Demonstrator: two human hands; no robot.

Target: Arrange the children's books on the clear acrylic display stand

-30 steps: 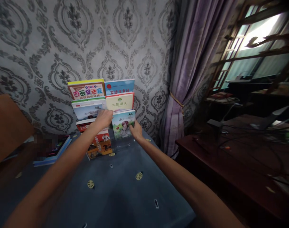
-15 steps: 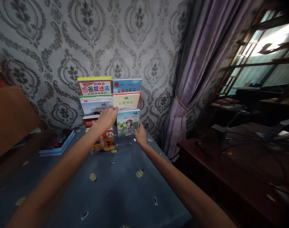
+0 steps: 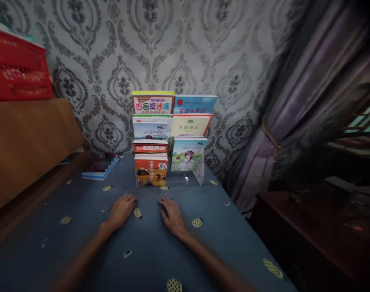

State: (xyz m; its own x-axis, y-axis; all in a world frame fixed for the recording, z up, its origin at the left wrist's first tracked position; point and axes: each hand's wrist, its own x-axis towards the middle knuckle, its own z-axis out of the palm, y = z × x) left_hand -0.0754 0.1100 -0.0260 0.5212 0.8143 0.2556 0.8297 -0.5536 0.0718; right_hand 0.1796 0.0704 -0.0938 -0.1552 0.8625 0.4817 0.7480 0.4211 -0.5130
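Note:
My left hand (image 3: pixel 122 211) and my right hand (image 3: pixel 172 216) rest on the blue tablecloth (image 3: pixel 154 251), fingers stretched out and holding nothing. Just beyond them a clear tiered book stand (image 3: pixel 199 173) holds children's books in two columns. At the lower left stands an orange book (image 3: pixel 151 172), nearest to my hands, with a red-topped book (image 3: pixel 151 148) behind it. To the right is a green book (image 3: pixel 188 156) with a figure on its cover. Behind it come a cream book (image 3: pixel 191 125) and a blue book (image 3: pixel 194 104). A yellow-edged book (image 3: pixel 153 102) tops the left column.
On the left lie stacked books (image 3: pixel 98 168) beside a brown cardboard box (image 3: pixel 33 146), which carries a red basket (image 3: pixel 19 67). Patterned wallpaper backs the table. A purple curtain (image 3: pixel 282 121) and a dark red cabinet (image 3: pixel 294 215) are to the right.
Both hands have come away from the books at the stand and down toward me onto the tablecloth. The view has turned left, bringing more of the red basket into sight.

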